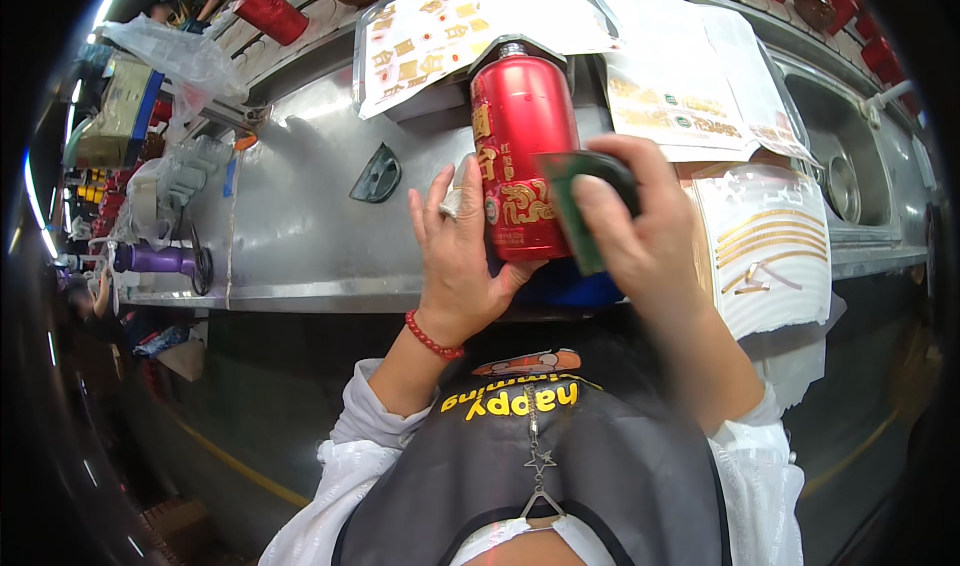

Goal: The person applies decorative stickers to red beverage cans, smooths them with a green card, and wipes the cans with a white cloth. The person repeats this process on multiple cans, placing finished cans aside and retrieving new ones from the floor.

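Observation:
A glossy red bottle (520, 106) with gold decoration lies in front of me, its narrow metallic neck pointing away. My left hand (455, 251) steadies it, with fingers along the left side and the thumb at the base. Something whitish wraps one of those fingers. In my right hand (650, 221) is a dark green flat scraper (572, 211), gripped between thumb and fingers, its edge against the bottle's right side. Whether the edge presses on the decoration there is hard to make out. A second dark scraper (378, 176) rests on the metal table (300, 216), left of the bottle.
Beyond the bottle lies a white sheet of gold decals (430, 41); another decal sheet (675, 86) is to the right. Nearer, a sheet with curved gold strips (770, 246) hangs over the table edge. A sink (850, 156) is at right. A purple bottle (155, 259) stands at left.

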{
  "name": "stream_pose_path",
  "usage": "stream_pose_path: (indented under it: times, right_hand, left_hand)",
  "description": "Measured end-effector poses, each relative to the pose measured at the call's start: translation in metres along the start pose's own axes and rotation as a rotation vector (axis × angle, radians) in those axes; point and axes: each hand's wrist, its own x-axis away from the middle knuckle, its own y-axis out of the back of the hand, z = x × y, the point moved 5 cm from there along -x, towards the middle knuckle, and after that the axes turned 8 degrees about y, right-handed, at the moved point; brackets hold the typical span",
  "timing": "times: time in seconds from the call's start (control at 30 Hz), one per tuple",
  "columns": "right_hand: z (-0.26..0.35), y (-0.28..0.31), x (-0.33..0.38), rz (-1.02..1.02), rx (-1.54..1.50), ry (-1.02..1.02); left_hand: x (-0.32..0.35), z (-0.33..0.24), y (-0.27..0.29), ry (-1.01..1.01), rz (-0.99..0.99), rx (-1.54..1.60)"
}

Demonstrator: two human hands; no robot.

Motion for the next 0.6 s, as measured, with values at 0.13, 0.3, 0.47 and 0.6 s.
stream_pose_path:
  times: [0.13, 0.3, 0.47, 0.6]
  right_hand:
    - [-0.03, -0.006, 0.009, -0.004, -0.068, -0.178]
    - [-0.053, 0.004, 0.031, -0.239, -0.403, -0.404]
    - [-0.055, -0.006, 0.033, -0.086, -0.28, -0.318]
    - [-0.064, 0.007, 0.041, -0.186, -0.41, -0.416]
  left_hand:
    - [0.001, 0.0, 0.0, 0.024, 0.032, -0.01]
    - [0.002, 0.007, -0.007, 0.032, 0.066, -0.003]
    - [0.004, 0.008, -0.006, 0.04, 0.106, 0.001]
    - [0.004, 0.002, 0.003, -0.068, -0.056, 0.013]
